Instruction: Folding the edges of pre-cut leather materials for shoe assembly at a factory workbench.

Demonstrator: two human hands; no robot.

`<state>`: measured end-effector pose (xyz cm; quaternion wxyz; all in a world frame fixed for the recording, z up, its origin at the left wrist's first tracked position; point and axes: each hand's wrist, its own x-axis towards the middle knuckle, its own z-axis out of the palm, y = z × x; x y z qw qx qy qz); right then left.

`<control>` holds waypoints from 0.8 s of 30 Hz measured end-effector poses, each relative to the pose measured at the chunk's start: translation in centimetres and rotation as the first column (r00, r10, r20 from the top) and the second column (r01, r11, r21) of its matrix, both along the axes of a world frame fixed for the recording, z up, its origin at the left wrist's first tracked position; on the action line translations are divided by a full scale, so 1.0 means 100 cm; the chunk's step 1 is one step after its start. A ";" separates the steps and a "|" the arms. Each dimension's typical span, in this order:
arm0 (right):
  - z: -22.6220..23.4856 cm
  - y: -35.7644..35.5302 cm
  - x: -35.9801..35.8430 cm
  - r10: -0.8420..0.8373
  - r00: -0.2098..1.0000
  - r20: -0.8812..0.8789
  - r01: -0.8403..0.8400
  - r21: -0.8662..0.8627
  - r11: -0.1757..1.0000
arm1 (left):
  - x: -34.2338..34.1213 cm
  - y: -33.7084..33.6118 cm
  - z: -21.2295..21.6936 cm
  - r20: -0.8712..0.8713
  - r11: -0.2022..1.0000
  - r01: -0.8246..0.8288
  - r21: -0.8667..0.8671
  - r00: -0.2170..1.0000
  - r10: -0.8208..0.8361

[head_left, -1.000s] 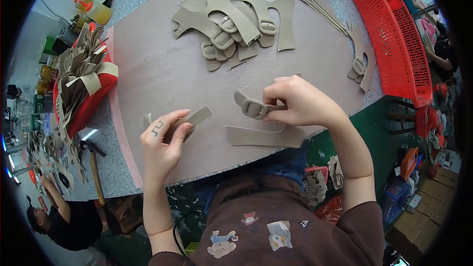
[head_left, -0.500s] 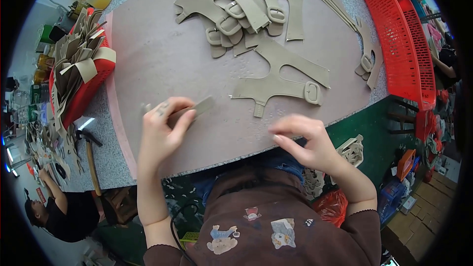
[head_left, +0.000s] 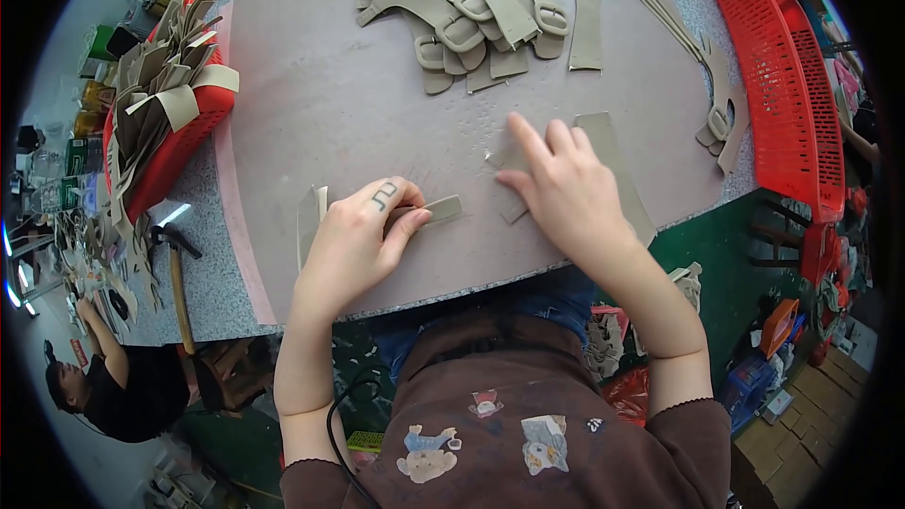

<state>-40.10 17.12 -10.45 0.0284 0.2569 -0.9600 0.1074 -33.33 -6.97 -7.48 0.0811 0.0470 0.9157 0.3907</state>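
Note:
My left hand (head_left: 363,231), low on the mat and left of centre, pinches a beige leather strap piece (head_left: 443,209). One short end of it pokes out past the fingertips, and more beige leather shows on the wrist side. My right hand (head_left: 570,184) lies palm down with fingers spread over a beige leather shoe upper (head_left: 603,132), covering most of it; its buckle is hidden. Beyond both hands, several similar uppers with covered buckles (head_left: 459,33) form an overlapping pile.
A red basket (head_left: 184,155) of leather pieces stands at the left, near a hammer (head_left: 179,292). Thin straps (head_left: 650,14) lie at the far right beside a red perforated basket (head_left: 778,85). A person (head_left: 113,386) sits at lower left.
My right hand has moved forward onto the single upper, which has turned under it. My left hand has shifted right, still pinching the strap piece.

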 end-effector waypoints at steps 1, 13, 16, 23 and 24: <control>0.002 0.003 -0.007 -0.050 0.998 0.042 0.049 0.018 0.999 | 0.000 0.001 -0.001 -0.049 0.999 0.005 -0.041 0.999 -0.007; 0.008 0.054 -0.017 0.416 0.903 -0.108 -0.428 -0.310 0.849 | -0.007 0.015 -0.006 -0.035 1.000 0.014 0.001 0.999 -0.014; -0.022 0.041 -0.003 0.359 0.915 -0.182 -0.400 -0.315 0.861 | -0.018 0.024 -0.006 -0.023 0.998 -0.014 0.068 1.000 0.016; -0.024 0.033 0.012 0.296 0.941 -0.163 -0.335 -0.335 0.881 | -0.033 0.028 -0.006 0.084 0.992 -0.026 0.119 0.996 0.016; -0.023 0.033 0.013 0.309 0.934 -0.178 -0.352 -0.324 0.878 | -0.037 0.029 -0.008 0.084 0.992 -0.027 0.121 0.996 0.017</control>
